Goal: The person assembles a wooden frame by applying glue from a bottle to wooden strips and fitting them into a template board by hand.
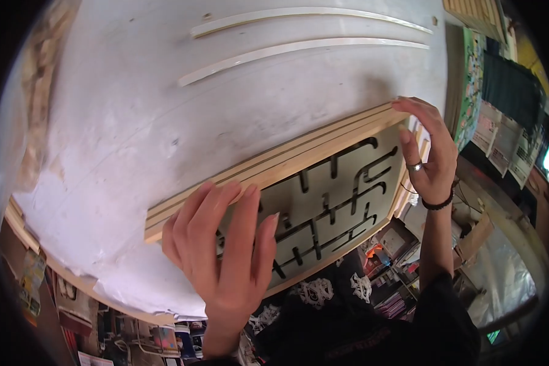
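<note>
A stack of light wooden frames (pixel 299 160) stands tilted at the near edge of the white tabletop (pixel 122 122). The side facing me carries a grey panel (pixel 348 204) with black, maze-like bent lines. My left hand (pixel 226 256) grips the stack near its left end, with fingertips on the upper wooden edge and the thumb on the panel side. At the far right corner, my right hand (pixel 436 161) holds the stack between fingers and thumb. It wears a ring, and a dark bracelet circles the wrist. Part of the panel is hidden behind my left hand.
Two thin pale strips, a nearer strip (pixel 311 44) and a farther strip (pixel 311 11), lie on the tabletop beyond the frames. Wooden pieces (pixel 479 15) are stacked at the top right. Printed sheets (pixel 500 134) hang at the right. Cluttered items (pixel 390 293) sit below the table.
</note>
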`<state>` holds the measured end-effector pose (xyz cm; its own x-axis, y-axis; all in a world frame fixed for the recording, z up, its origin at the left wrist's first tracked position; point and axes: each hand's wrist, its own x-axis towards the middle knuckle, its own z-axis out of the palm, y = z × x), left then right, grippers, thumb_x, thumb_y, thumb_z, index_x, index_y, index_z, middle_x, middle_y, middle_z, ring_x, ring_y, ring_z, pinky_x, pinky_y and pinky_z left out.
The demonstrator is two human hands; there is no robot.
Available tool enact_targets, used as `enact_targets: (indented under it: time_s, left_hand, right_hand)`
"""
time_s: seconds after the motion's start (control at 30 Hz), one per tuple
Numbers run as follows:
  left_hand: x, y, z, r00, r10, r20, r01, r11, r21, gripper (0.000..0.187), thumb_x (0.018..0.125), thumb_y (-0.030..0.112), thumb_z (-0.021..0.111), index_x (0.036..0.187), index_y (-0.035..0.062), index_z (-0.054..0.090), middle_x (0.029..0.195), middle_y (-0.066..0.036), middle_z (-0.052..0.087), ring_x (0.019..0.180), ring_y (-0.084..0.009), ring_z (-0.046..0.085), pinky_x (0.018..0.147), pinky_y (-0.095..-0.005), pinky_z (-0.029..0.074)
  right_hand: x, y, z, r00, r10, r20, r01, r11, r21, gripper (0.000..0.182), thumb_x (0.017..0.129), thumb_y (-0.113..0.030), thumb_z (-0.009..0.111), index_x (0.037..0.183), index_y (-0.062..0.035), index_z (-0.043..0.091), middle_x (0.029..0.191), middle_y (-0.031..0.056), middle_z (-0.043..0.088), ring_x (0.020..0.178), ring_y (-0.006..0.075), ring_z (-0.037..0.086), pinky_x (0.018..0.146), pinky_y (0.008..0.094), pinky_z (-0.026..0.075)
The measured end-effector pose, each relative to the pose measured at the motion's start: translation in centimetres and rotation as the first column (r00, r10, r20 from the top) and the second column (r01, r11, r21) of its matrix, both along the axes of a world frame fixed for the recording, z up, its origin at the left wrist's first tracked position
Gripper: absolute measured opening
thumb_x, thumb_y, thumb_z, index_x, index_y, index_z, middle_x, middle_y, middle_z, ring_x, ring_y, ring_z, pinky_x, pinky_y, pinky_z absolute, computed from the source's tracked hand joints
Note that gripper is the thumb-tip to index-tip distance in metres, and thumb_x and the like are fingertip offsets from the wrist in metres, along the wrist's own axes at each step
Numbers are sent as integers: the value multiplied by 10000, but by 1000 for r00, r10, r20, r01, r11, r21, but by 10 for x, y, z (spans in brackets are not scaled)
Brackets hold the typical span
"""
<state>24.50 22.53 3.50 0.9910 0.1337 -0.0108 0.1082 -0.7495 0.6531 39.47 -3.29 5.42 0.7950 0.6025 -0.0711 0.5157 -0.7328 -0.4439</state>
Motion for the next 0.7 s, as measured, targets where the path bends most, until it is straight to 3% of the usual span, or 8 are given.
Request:
enact_targets:
  time_s: [0.03,0.1,0.2,0.3,0.47,0.7]
  left_hand:
    - [8,-5,-1,1000,-19,-23,18,999,-33,432,787,155,750,1182,23,634,1135,-97,586,995,-304,568,858,-432,396]
    - [23,-12,-5,996,-69,-61,66,996,-60,401,790,151,748,1155,28,637,1124,-91,581,987,-294,562,849,-430,397]
    - [36,-23,-6,985,-129,-110,119,989,-89,353,797,148,744,1114,32,639,1101,-81,570,966,-283,548,836,-426,397]
    - [42,-31,-5,978,-138,-158,125,988,-90,304,812,140,731,1082,35,640,1068,-72,557,946,-271,537,828,-423,395]
    - [45,-36,-5,974,-107,-201,95,993,-72,223,848,110,695,1056,48,642,1032,-60,544,927,-256,530,826,-416,390]
    - [47,-40,-10,976,-92,-197,76,994,-83,172,862,82,677,1027,44,646,1012,-60,544,910,-253,532,826,-403,391]
  right_hand:
    - [-2,-11,0,997,-71,35,70,997,15,323,887,-29,607,1210,-14,604,1138,147,659,1084,321,611,960,394,463]
    - [-7,-36,-1,971,-215,109,214,977,19,287,936,-88,589,1212,-8,594,1167,140,650,1120,279,599,969,382,451]
    - [-18,-64,-7,902,-431,36,428,901,74,281,950,-94,578,1216,-6,587,1211,126,626,1146,239,583,960,372,457]
    - [-25,-82,-19,789,-542,-288,605,767,214,302,957,-14,547,1258,-11,561,1290,116,565,1173,191,556,987,335,447]
    - [-8,-83,-45,742,-403,-536,648,635,421,318,957,-32,568,1269,24,543,1263,131,597,1149,186,577,1002,331,440]
    - [-9,-90,-66,665,-412,-623,725,558,404,245,957,-113,613,1177,-3,619,1155,85,670,1077,149,605,964,284,445]
